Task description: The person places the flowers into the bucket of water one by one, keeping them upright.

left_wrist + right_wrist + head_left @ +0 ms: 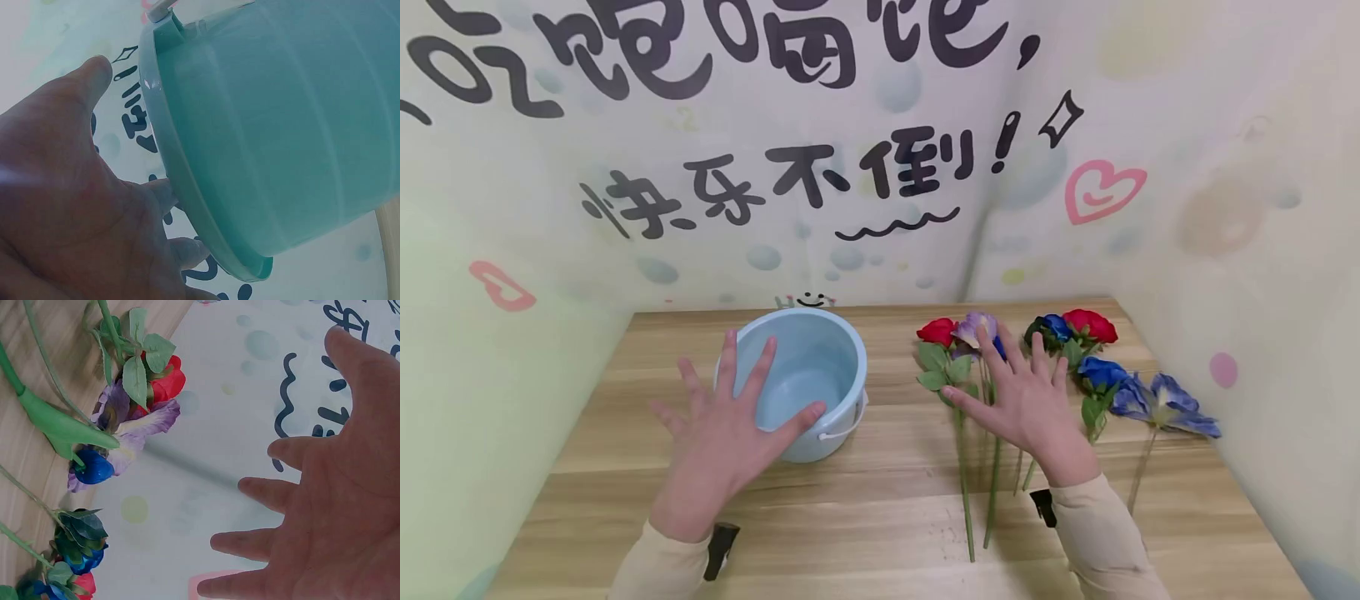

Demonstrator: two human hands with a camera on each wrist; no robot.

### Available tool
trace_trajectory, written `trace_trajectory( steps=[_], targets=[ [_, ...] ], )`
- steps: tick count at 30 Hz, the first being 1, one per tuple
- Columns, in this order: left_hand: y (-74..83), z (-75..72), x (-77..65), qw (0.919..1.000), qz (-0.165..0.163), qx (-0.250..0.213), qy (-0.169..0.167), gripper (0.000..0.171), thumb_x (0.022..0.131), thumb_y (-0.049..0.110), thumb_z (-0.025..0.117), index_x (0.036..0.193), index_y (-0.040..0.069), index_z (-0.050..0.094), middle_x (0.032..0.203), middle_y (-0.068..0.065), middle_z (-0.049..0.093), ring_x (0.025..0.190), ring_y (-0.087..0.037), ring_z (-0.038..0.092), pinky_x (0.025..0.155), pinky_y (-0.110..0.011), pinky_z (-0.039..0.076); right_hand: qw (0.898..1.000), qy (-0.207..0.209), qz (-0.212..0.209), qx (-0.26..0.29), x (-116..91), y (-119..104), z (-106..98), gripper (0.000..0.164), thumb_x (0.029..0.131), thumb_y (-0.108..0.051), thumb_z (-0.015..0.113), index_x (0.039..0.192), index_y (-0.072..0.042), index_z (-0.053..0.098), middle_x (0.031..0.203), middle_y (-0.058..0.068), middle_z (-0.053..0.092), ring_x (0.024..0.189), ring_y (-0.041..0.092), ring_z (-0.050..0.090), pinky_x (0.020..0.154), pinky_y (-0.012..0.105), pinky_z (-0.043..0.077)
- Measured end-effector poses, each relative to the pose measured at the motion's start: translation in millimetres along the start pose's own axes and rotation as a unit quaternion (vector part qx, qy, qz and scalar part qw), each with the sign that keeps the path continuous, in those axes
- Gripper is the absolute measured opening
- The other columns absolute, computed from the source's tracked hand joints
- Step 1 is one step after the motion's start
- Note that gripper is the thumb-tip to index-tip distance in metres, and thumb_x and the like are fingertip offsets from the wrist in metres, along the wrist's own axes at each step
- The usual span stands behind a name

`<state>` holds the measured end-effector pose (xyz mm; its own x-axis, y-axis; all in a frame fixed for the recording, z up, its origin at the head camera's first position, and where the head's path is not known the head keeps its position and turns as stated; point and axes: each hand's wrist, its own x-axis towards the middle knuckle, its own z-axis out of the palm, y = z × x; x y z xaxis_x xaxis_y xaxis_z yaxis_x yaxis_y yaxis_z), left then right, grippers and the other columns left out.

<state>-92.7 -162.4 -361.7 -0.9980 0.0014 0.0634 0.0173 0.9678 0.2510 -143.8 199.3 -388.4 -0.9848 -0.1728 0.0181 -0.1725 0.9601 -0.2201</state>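
"Left hand (722,437), fingers spread: where?"

"Beside the blue bucket (275,125); I can't tell if they touch. The bucket stands on the wooden table (880,500)."

"Right hand (1030,408)?"

"Also spread, near the flowers (1105,372) lying right of the bucket."

Head view: back wall (887,279) at 12, pale, w/ lg. black Chinese writing (800,155) running approx. 10 to 1. Below it, a black wavy line (897,224) nr. 12; pink heart (1103,193) at 2. Soft blue, grey & yellow bubbles (897,86) dotted abt. L. wall (452,392) at 9, greenish-white w/ pink mark (486,273); R. wall (1262,283) at 3, w/ purple dot (1223,370). Lt.-brown wood-grain table (880,517) at 6, far edge by back wall. Light soft, fairly even.
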Motion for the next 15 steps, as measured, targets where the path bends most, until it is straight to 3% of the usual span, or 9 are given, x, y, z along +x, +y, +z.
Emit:
trace_trajectory(
  steps=[7,13,15],
  targets=[
    [-2.7,0.3,-0.5,1.0,-0.005,-0.002,-0.004,0.108,0.085,0.096,0.04,0.17,0.033,0.018,0.177,-0.016,-0.002,0.147,-0.072,-0.003,0.093,-0.098,0.001,1.0,0.007,0.001,0.018,2,2,7,0.102,0.095,-0.076,0.057,0.165,-0.006,0.031,0.157,0.032,0.043,0.136,0.065,0.041,0.11,0.077,0.032],
    [-2.9,0.5,2.0,1.0,-0.001,-0.004,0.001,0.106,0.087,0.095,0.039,0.17,0.032,0.019,0.176,-0.018,0.0,0.147,-0.072,-0.002,0.093,-0.098,0.0,0.996,-0.005,-0.002,0.087,12,11,20,0.086,0.1,-0.053,0.068,0.151,0.012,0.042,0.145,0.041,0.048,0.131,0.06,0.05,0.105,0.068,0.044],
    [-3.4,-1.6,3.5,1.0,-0.001,-0.006,0.003,0.106,0.087,0.095,0.039,0.17,0.032,0.019,0.176,-0.019,-0.001,0.148,-0.072,-0.003,0.093,-0.097,-0.001,0.993,-0.021,0.004,0.113,19,13,25,0.079,0.101,-0.047,0.069,0.144,0.014,0.045,0.136,0.039,0.054,0.12,0.054,0.059,0.098,0.063,0.051]
  ],
)
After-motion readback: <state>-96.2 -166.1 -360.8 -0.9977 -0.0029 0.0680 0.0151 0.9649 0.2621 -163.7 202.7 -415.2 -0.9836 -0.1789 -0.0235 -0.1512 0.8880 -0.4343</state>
